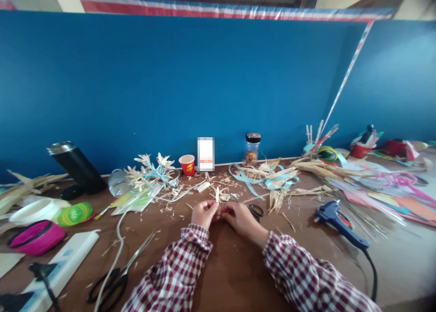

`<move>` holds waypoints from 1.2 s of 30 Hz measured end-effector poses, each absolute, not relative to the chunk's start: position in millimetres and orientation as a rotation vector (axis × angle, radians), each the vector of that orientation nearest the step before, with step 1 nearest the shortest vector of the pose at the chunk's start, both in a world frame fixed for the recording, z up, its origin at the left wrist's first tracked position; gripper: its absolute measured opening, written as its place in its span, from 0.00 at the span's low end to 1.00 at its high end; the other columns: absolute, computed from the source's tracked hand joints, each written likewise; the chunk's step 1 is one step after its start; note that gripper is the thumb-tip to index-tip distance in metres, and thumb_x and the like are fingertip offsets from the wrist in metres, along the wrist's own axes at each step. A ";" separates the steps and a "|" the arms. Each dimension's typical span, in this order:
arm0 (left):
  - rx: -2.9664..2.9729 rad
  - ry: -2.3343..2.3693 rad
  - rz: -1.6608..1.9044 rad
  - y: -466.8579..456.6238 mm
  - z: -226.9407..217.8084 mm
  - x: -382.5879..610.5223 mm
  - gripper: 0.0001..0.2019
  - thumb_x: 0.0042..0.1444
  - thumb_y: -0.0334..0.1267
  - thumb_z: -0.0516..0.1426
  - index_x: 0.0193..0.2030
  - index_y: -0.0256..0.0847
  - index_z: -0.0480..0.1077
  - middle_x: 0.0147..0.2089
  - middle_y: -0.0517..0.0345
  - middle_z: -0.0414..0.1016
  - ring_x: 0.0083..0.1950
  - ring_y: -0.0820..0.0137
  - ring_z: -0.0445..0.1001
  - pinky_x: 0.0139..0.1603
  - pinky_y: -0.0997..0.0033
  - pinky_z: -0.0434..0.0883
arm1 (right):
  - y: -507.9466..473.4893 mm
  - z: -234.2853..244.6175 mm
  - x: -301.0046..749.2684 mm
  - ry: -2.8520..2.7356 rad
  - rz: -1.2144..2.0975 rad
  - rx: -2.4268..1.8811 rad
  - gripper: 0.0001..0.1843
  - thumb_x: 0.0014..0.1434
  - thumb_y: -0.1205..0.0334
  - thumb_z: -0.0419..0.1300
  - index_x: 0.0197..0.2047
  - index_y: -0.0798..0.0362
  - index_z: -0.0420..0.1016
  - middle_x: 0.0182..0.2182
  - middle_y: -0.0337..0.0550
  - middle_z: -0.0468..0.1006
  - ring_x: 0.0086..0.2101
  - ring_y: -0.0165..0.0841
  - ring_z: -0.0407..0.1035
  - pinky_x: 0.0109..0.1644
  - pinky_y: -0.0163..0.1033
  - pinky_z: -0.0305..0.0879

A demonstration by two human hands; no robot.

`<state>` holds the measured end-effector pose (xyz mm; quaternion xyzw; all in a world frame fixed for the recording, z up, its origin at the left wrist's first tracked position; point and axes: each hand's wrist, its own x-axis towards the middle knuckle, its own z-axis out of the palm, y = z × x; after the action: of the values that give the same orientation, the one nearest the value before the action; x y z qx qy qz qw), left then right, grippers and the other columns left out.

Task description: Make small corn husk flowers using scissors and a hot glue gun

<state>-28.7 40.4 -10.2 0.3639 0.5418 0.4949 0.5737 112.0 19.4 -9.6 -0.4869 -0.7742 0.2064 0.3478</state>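
Note:
My left hand (204,214) is closed in a pinch on a small white pointed piece (217,195), which looks like a cut strip of corn husk and stands upright above the fingertips. Right beside it, my right hand (240,217) has its thumb and fingers pressed together; what lies between them is too small to make out. The fingertips of both hands almost meet over the brown table (231,275). Black-handled scissors (256,210) lie just behind my right hand, partly hidden by it. Husk scraps (204,186) are scattered beyond the hands.
Larger scissors (124,275) and a power strip (64,262) lie left. A blue glue gun (344,225) lies right. Husk flowers (151,169), a red paper cup (187,165), a lidded jar (252,149) and blue ribbon (250,181) stand or lie along the blue partition (218,80).

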 end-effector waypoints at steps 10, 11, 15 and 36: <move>0.780 1.241 1.184 38.9 -8.6 -26.3 0.02 0.46 0.31 0.60 0.26 0.35 0.71 0.22 0.58 0.74 0.20 0.76 0.70 0.20 0.78 0.70 | 23.6 -13.4 113.8 -1.620 0.903 -1.215 0.06 0.52 0.61 0.56 0.28 0.54 0.70 0.19 0.37 0.70 0.21 0.28 0.62 0.25 0.32 0.57; 0.764 1.224 1.185 38.4 -8.7 -25.3 0.02 0.46 0.31 0.60 0.26 0.34 0.72 0.22 0.58 0.74 0.20 0.76 0.69 0.20 0.79 0.69 | 24.0 -12.8 114.1 -1.509 1.007 -1.198 0.08 0.52 0.59 0.56 0.28 0.55 0.70 0.18 0.36 0.69 0.20 0.27 0.61 0.23 0.32 0.56; 0.738 1.194 1.141 35.7 -10.2 -19.6 0.03 0.45 0.32 0.61 0.27 0.33 0.72 0.22 0.57 0.74 0.19 0.78 0.69 0.20 0.79 0.69 | 23.7 -8.3 114.5 -1.144 1.285 -1.099 0.12 0.48 0.54 0.60 0.27 0.55 0.67 0.18 0.34 0.67 0.18 0.24 0.58 0.21 0.29 0.52; 0.805 1.164 1.103 34.4 -20.7 -18.4 0.07 0.41 0.33 0.64 0.29 0.35 0.72 0.23 0.58 0.75 0.23 0.72 0.74 0.23 0.76 0.72 | 23.9 -11.6 105.1 -1.107 1.272 -1.074 0.14 0.48 0.53 0.61 0.27 0.54 0.64 0.18 0.33 0.67 0.19 0.25 0.62 0.22 0.31 0.59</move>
<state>-18.4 34.4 -20.7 0.3506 0.5070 0.4805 0.6238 105.1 23.9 -11.6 -0.4518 -0.4659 0.5353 0.5407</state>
